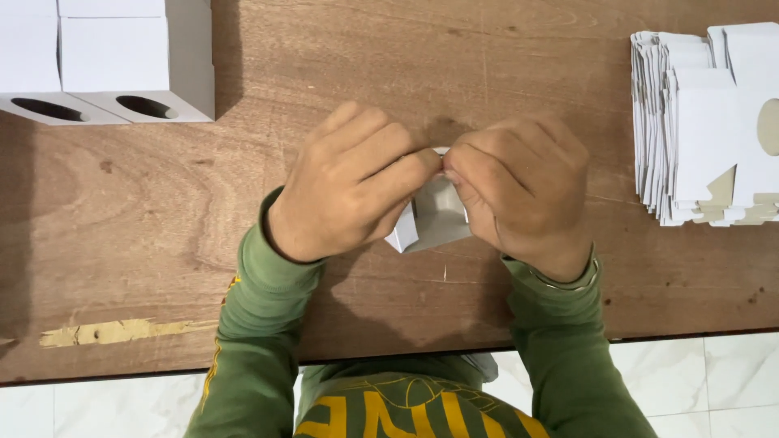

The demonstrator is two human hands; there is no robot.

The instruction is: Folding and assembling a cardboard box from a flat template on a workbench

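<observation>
Head view, looking straight down on a brown wooden worktop [503, 73]. Both hands meet at the centre of the frame over a small white cardboard piece [434, 219], partly folded, with grey inner faces showing below the knuckles.

Left hand [349, 182]: fingers curled together, thumb and forefinger pinched on the upper left edge of the cardboard piece. Right hand [523, 186]: fingers likewise curled and clamped on the upper right edge. The fingertips of the two hands touch, or very nearly touch, at the top of the piece. Most of the piece is hidden beneath the hands; whether its lower corner touches the worktop cannot be told.

Both arms wear green sleeves [251, 341]; a thin bangle [568, 282] sits at the right wrist.

Surroundings:
- Far right: stack of flat white die-cut cardboard blanks [698, 130], lying on the worktop, well apart from the hands.
- Top left corner: finished white boxes [114, 57], stacked, each with an oval cut-out in the near face, also well apart.
- Lower left: pale scraped strip [122, 331] in the wood surface.
- Below the worktop edge: white tiled floor [714, 381].
</observation>
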